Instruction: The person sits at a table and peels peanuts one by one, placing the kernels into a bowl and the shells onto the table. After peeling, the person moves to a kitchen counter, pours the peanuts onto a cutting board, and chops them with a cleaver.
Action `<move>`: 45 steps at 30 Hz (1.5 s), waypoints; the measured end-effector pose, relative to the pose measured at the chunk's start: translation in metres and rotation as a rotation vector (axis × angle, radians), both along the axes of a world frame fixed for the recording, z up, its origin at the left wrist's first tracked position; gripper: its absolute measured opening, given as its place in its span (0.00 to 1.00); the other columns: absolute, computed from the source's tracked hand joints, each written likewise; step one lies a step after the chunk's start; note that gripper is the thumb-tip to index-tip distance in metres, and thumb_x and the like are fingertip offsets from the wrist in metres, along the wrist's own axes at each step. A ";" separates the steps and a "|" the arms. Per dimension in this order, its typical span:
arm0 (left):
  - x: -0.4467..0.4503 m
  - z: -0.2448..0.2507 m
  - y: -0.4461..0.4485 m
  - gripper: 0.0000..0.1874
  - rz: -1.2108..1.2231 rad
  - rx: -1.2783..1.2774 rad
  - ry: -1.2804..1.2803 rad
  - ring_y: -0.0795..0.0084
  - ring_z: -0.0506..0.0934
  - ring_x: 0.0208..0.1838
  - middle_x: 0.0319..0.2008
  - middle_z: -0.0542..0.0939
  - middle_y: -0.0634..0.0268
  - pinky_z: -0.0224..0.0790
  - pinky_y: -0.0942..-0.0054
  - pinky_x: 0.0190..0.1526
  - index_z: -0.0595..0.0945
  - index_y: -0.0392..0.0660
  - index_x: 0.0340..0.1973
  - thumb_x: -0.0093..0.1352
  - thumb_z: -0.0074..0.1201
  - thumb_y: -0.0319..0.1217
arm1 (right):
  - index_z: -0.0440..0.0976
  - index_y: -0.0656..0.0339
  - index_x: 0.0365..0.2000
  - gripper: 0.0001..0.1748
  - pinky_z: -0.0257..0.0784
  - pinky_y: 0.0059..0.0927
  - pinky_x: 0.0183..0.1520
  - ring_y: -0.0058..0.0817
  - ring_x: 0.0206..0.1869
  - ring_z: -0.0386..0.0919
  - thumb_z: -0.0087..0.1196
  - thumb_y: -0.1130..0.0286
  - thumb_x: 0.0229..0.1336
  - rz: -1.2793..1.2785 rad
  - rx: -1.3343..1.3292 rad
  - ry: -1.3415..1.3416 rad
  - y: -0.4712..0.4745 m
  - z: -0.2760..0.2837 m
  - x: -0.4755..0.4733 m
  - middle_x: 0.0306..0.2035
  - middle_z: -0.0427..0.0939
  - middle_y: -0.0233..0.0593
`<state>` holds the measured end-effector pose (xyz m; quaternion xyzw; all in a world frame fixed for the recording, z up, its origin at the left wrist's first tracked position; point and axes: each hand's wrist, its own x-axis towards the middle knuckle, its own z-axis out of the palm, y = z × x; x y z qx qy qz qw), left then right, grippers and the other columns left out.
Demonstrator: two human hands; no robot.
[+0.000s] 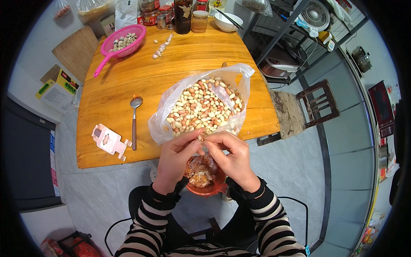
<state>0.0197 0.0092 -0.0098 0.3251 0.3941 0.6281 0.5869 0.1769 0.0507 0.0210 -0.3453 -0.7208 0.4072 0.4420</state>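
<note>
My left hand (175,159) and my right hand (232,157) meet at the table's front edge, fingertips pinching a small peanut (200,138) between them. Just beyond the fingers, an opened clear plastic bag (163,112) lies on the table. It holds many shelled peanuts (202,109), some pale and skinless, others still in reddish skins. Below my hands, off the table edge, stands a red-lined bin (205,193). Peelings and other scraps (200,175) fill its inside, partly hidden by my hands.
On the wooden table (112,90) lie a spoon (135,122), a pink cartoon-shaped item (110,139) and garlic cloves (162,48). A pink colander (128,40) holds speckled eggs. Jars, a dark bottle (183,19) and a white bowl (226,24) line the back. A wooden chair (289,112) stands right.
</note>
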 end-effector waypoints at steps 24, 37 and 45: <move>0.004 -0.001 -0.001 0.11 0.059 0.140 0.215 0.73 0.80 0.42 0.46 0.80 0.58 0.74 0.77 0.46 0.82 0.34 0.46 0.69 0.53 0.17 | 0.78 0.67 0.33 0.06 0.75 0.30 0.32 0.35 0.29 0.81 0.60 0.80 0.53 -0.023 0.262 -0.228 0.000 0.002 0.004 0.28 0.81 0.42; 0.005 -0.002 -0.001 0.11 0.025 0.132 0.248 0.74 0.80 0.44 0.47 0.80 0.58 0.74 0.78 0.48 0.82 0.34 0.47 0.69 0.53 0.19 | 0.77 0.67 0.31 0.06 0.74 0.29 0.31 0.35 0.27 0.80 0.60 0.80 0.49 -0.048 0.291 -0.253 0.000 -0.002 0.006 0.26 0.79 0.43; 0.001 0.011 -0.001 0.16 -0.055 -0.019 0.144 0.75 0.80 0.42 0.43 0.82 0.59 0.73 0.76 0.48 0.79 0.33 0.52 0.69 0.50 0.19 | 0.74 0.67 0.31 0.03 0.65 0.18 0.26 0.12 0.24 0.69 0.58 0.79 0.55 -0.070 -0.186 -0.001 0.003 -0.010 0.006 0.23 0.73 0.28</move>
